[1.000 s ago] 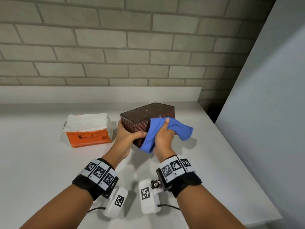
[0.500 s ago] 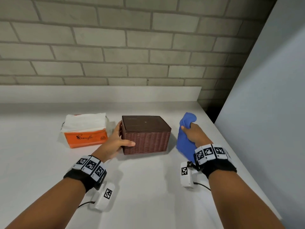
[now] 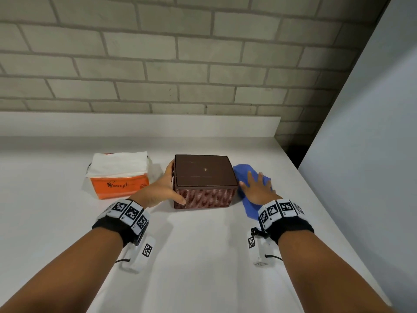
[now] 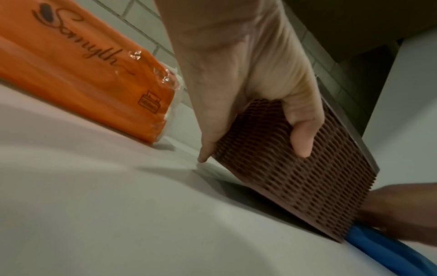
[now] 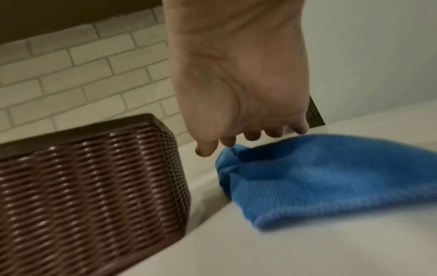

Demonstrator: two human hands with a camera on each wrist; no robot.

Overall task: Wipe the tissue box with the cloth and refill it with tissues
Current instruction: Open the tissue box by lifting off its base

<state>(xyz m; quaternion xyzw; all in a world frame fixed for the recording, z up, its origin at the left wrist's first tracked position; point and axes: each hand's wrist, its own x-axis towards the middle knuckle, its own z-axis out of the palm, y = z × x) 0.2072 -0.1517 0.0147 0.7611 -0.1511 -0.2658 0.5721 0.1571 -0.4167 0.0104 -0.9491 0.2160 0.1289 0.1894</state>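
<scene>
The brown woven tissue box (image 3: 205, 181) (image 4: 295, 177) (image 5: 94, 186) stands lid-closed on the white counter (image 3: 203, 256). My left hand (image 3: 167, 188) (image 4: 248, 93) grips its left end, with the thumb curled on the front face. The blue cloth (image 3: 241, 173) (image 5: 331, 177) (image 4: 390, 250) lies crumpled on the counter just right of the box. My right hand (image 3: 255, 187) (image 5: 241, 93) is spread flat over the cloth, fingers straight and holding nothing. The orange pack of white tissues (image 3: 119, 177) (image 4: 82, 65) sits left of the box, its top open.
A brick wall (image 3: 180, 64) and a low white ledge (image 3: 135, 125) run behind the counter. A grey panel (image 3: 372, 154) rises to the right, past the counter's right edge (image 3: 327, 211), which runs close beside the cloth.
My right hand took the cloth off the box's front, carried it right, laid it on the counter and opened. The box went from tilted to standing flat, still in my left hand.
</scene>
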